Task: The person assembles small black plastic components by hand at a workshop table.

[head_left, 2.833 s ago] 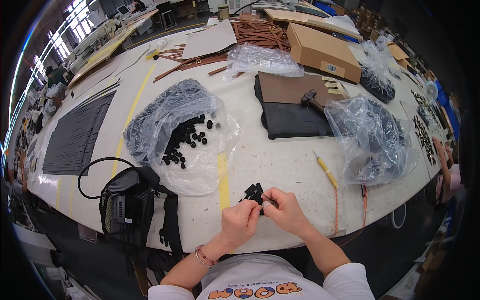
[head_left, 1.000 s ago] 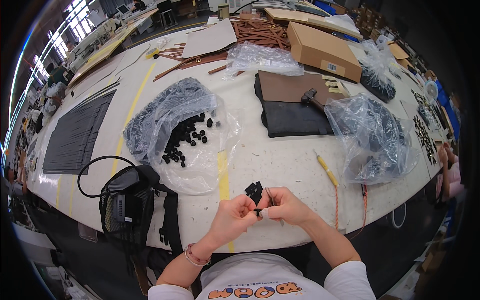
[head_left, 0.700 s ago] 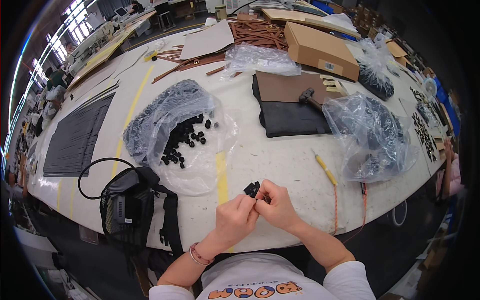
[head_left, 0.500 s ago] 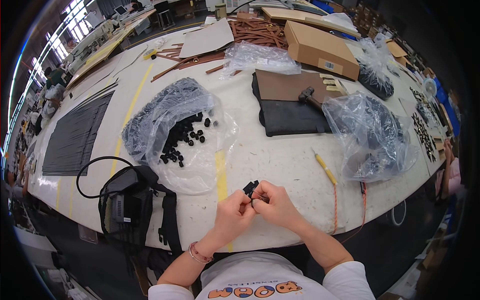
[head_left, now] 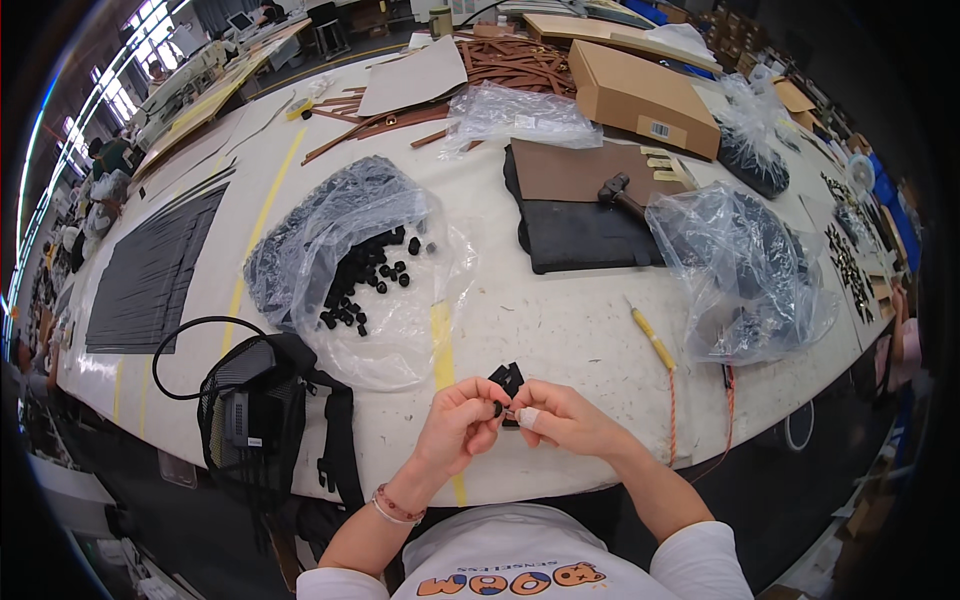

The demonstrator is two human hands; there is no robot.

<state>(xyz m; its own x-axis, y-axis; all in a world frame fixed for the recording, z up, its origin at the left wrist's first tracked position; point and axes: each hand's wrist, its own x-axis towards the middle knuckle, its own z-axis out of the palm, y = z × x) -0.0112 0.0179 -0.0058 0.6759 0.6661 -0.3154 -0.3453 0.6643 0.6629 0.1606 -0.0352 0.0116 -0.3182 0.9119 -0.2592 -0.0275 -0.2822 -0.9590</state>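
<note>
Close in front of me, my left hand (head_left: 456, 428) pinches a small black round piece (head_left: 498, 408) between thumb and fingertips. My right hand (head_left: 560, 417) meets it there, its thumb and forefinger pressed together on something too small to make out. The right thumb has a whitish wrap on it. Just beyond the fingertips a black item made of flat, strap-like parts (head_left: 508, 376) shows, partly covered by the hands. Farther left, several loose black knobby pieces (head_left: 378, 270) spill from an opened clear plastic bag (head_left: 395, 362).
At the near left stands a black mesh bag (head_left: 255, 400) with a strap and cable. To the right lie a yellow-handled awl-like tool (head_left: 652, 338) with an orange cord and a filled plastic bag (head_left: 745, 290). A hammer (head_left: 622, 196) rests on brown and black sheets, before a cardboard box (head_left: 640, 98).
The hands have turned and opened up slightly, and the small black round piece now shows between them. More of the black strap-like item is visible beyond the fingers.
</note>
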